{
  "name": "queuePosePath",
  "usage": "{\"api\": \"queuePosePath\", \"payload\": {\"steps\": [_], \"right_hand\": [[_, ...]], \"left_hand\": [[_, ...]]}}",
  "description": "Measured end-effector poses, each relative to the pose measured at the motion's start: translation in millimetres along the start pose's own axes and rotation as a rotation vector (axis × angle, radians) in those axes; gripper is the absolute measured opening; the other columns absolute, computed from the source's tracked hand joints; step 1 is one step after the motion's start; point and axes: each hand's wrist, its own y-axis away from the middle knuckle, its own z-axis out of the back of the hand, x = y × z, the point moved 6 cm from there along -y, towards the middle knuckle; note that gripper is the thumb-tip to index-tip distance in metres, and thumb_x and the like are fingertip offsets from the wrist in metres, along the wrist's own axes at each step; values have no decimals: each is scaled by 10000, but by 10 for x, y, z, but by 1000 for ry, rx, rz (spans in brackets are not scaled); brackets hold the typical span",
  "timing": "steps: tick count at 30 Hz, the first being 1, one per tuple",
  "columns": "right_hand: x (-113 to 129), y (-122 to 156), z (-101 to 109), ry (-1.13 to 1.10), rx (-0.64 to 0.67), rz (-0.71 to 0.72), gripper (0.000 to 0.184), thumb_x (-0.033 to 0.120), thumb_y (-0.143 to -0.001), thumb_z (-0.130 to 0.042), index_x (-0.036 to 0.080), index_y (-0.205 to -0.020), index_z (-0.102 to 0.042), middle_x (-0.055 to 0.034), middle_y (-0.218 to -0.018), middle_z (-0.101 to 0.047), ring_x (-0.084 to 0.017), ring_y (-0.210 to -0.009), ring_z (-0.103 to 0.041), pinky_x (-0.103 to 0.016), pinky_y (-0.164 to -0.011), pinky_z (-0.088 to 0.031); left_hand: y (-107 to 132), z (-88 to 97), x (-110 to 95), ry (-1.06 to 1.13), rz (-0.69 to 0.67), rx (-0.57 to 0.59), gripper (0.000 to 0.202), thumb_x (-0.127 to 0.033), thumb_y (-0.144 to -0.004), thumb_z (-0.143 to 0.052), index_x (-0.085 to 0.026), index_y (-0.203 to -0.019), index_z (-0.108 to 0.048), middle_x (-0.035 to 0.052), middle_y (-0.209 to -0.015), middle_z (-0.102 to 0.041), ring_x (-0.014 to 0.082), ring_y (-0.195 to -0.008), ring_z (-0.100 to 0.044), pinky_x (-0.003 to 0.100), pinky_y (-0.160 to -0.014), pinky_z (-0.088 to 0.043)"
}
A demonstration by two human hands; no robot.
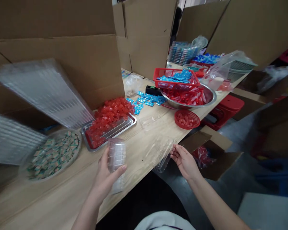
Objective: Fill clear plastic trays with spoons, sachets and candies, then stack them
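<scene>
My left hand (105,174) is wrapped round a stack of clear plastic trays (117,153), thumb across its near side, low over the wooden table. My right hand (184,159) pinches the end of a clear plastic tray (162,153) at the table's front edge; that tray is blurred. Another clear plastic tray (150,122) lies on the table beyond the hands. Behind my left hand, a metal tray (121,127) bears a heap of red translucent plastic pieces (111,115).
At left, tall stacks of clear trays (48,89) lean near a round tub (78,145) of small green-and-beige pieces. Blue packets (144,100) lie farther back. A metal bowl (212,97), a red rectangular basket (156,76) and a small red basket (187,126) stand right; cardboard walls (146,41) rise behind.
</scene>
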Motion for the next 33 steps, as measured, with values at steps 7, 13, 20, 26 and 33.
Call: {"api": "queuePosePath", "payload": {"steps": [7,13,20,26,33], "right_hand": [[-7,-277,256,15,-165,140,221,339,-645,-743,201,-721,-588,-1,-653,-617,-127,-595,-604,-265,-579,-564],[72,-319,348,157,-220,189,346,325,-595,-774,196,-835,-561,17,-635,-588,-131,-512,-578,-264,-455,-536],[175,205,-333,382,-25,358,252,349,-701,-701,203,-869,-583,31,-660,-549,-89,-541,-506,-195,-449,-431],[-231,571,-1463,215,595,-92,250,400,-735,-667,153,-767,-657,-10,-705,-599,-117,-649,-562,-249,-572,-474],[-390,578,-1599,171,533,-135,228,371,-672,-727,158,-705,-655,5,-646,-606,-107,-592,-565,-210,-490,-410]], "left_hand": [[57,-221,-23,-118,-39,43,884,-429,-656,-668,-250,-1409,-241,133,-1360,-335,328,-1275,-361,501,-1029,-301],[126,-176,36,-100,-15,19,892,-425,-652,-672,-239,-1410,-240,141,-1384,-315,339,-1279,-350,503,-1033,-295],[121,-274,91,97,-10,129,901,-430,-655,-700,-241,-1410,-244,128,-1423,-318,316,-1315,-314,465,-1063,-268],[136,-240,36,103,-19,106,917,-376,-638,-723,-213,-1410,-256,140,-1406,-337,316,-1307,-322,454,-1054,-284],[134,-133,100,363,40,190,922,-372,-604,-752,-194,-1389,-304,142,-1392,-406,323,-1268,-389,423,-1016,-351]]}}
